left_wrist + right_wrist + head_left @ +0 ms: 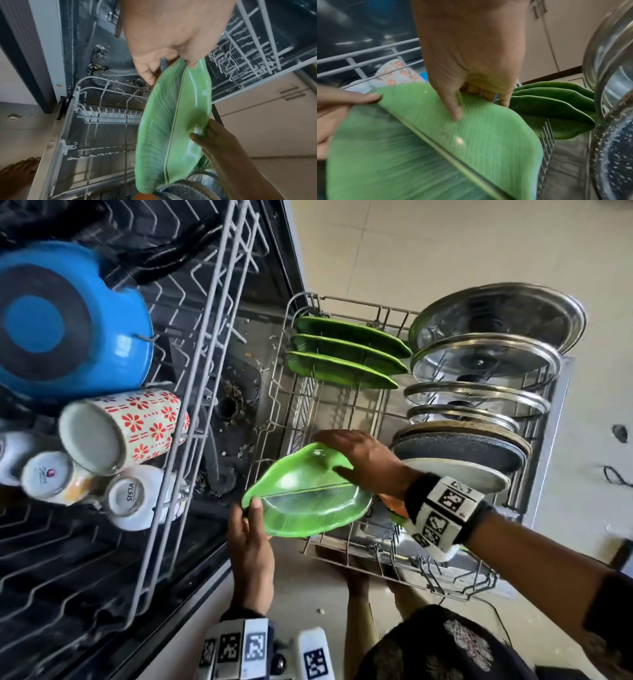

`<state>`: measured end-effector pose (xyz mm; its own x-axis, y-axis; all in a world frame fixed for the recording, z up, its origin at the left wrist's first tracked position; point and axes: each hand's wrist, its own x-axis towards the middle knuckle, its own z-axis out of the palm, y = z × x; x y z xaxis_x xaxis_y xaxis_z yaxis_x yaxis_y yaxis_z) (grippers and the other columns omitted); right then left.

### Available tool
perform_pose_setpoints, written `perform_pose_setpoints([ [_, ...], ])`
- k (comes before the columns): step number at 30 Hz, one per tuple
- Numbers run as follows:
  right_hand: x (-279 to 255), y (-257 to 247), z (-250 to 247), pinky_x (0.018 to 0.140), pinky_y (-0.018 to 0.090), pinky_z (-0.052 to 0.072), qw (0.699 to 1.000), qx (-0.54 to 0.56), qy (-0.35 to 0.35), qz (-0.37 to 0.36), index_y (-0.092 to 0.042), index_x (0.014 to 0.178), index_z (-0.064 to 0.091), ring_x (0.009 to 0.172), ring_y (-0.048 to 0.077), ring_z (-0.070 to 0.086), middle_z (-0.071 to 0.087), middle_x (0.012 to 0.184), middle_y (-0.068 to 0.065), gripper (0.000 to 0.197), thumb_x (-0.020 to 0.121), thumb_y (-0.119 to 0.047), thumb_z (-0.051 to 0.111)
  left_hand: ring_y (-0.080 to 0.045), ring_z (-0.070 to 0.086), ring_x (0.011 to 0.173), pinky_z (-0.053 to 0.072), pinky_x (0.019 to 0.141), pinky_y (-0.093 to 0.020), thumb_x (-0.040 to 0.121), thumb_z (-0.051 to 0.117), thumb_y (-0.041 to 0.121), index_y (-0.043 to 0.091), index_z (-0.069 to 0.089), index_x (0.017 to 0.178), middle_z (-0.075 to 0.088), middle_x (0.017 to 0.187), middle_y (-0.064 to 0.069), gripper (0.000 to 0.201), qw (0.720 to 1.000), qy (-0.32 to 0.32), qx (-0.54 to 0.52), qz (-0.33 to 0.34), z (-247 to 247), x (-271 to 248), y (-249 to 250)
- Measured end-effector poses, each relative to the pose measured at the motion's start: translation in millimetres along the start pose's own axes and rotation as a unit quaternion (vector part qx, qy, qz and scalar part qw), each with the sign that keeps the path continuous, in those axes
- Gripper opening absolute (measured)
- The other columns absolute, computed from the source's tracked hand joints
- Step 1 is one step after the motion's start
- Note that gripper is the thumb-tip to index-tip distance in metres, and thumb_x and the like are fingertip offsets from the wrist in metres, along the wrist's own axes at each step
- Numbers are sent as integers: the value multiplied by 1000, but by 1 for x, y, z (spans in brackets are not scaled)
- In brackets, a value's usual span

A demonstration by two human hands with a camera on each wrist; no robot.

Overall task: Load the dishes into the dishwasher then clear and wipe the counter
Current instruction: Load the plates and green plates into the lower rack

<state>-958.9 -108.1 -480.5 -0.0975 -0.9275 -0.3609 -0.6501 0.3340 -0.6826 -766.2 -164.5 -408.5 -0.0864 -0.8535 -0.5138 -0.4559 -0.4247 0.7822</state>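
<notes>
Green leaf-shaped plastic plate (305, 494) was gripped by your left hand (251, 556) and right hand (366, 460), fingers curled round it; three matching green plates (346, 352) already stood racked, wiping remained.

The left hand (251, 546) reaches forward from the lower edge of the head view, thumb on top and fingers curled beneath the near tip of the green leaf-shaped plate (305, 494), pinching it. The right hand (363, 460) comes in from the right, forearm angled across, palm down; its thumb presses the plate's upper face while its fingers wrap over the far edge. Both wrists carry bands with black-and-white markers.
</notes>
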Motion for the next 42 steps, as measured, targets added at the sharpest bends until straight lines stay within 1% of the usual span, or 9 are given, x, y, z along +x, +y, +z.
perform_pose_setpoints([
  [4, 16, 4, -18, 89, 36, 49, 1000, 15, 12, 22, -21, 123, 61, 105, 25, 62, 65, 119, 4, 32, 91, -22, 56, -18, 57, 97, 45, 83, -35, 99, 37, 22, 29, 51, 90, 58, 99, 8, 18, 1000, -13, -17, -14, -3, 5, 6],
  [10, 8, -3, -39, 72, 5, 41, 979, 177, 102, -22, 1, 98, 70, 86, 13, 63, 71, 97, 12, 18, 81, 4, 63, -23, 49, 120, 37, 101, -37, 97, 12, 50, 6, 39, 136, 50, 131, -12, 65, 975, 1, -191, -114, -9, 16, 17],
  [17, -5, -8, -40, 62, 13, 36, 911, 381, 149, 56, -10, 63, 60, 58, -5, 46, 55, 58, -13, 25, 78, 10, 66, -9, 67, 87, 53, 73, -17, 72, 53, 18, 18, 57, 96, 69, 89, 2, 24, 989, -95, -101, -42, 2, 10, -3],
  [20, -5, -7, -31, 70, 33, 40, 835, 515, 165, 103, 14, 77, 60, 73, 19, 48, 56, 71, 21, 13, 74, 3, 67, -12, 60, 93, 50, 77, -15, 51, 64, 36, 13, 52, 99, 63, 93, -3, 54, 984, -154, -74, -58, 9, 9, -13],
  [24, -10, -12, -10, 69, 35, 57, 682, 683, 161, 205, -6, 85, 67, 71, 20, 67, 71, 80, 7, 23, 79, 13, 57, -10, 62, 101, 48, 89, -28, 63, 74, 29, 10, 50, 117, 65, 111, -2, 63, 982, -158, -44, -88, 17, 6, -20],
  [28, -17, -21, 13, 56, 37, 59, 547, 790, 109, 254, -8, 88, 63, 62, 20, 69, 72, 75, 7, 31, 83, 17, 47, -22, 62, 94, 56, 83, -33, 84, 63, 4, 11, 54, 93, 64, 97, -10, 14, 984, -79, -116, -113, 20, 8, -13],
  [33, -26, -20, 24, 46, 24, 50, 591, 709, 180, 340, -8, 86, 55, 51, 15, 60, 64, 68, 9, 23, 75, 11, 63, -2, 59, 69, 54, 67, -26, 89, 57, 8, 23, 54, 78, 67, 72, 10, 19, 999, -22, 18, 27, 10, 24, -3],
  [38, -36, -10, -6, 104, 45, 36, 874, 159, 388, 247, -5, 139, 35, 126, 29, 36, 40, 136, 21, 90, 56, -2, 70, -21, 63, 88, 51, 79, -25, 93, 55, 15, 2, 59, 97, 66, 102, -15, 15, 975, -15, 169, 141, -2, 35, 4],
  [42, -24, -25, -24, 102, 54, 31, 976, -63, 207, 38, -16, 133, 50, 125, 31, 48, 52, 136, 11, 64, 71, -11, 65, -21, 62, 89, 46, 77, -34, 93, 54, 18, -3, 60, 98, 68, 97, -19, 22, 960, -29, 219, 174, -4, 39, 4],
])
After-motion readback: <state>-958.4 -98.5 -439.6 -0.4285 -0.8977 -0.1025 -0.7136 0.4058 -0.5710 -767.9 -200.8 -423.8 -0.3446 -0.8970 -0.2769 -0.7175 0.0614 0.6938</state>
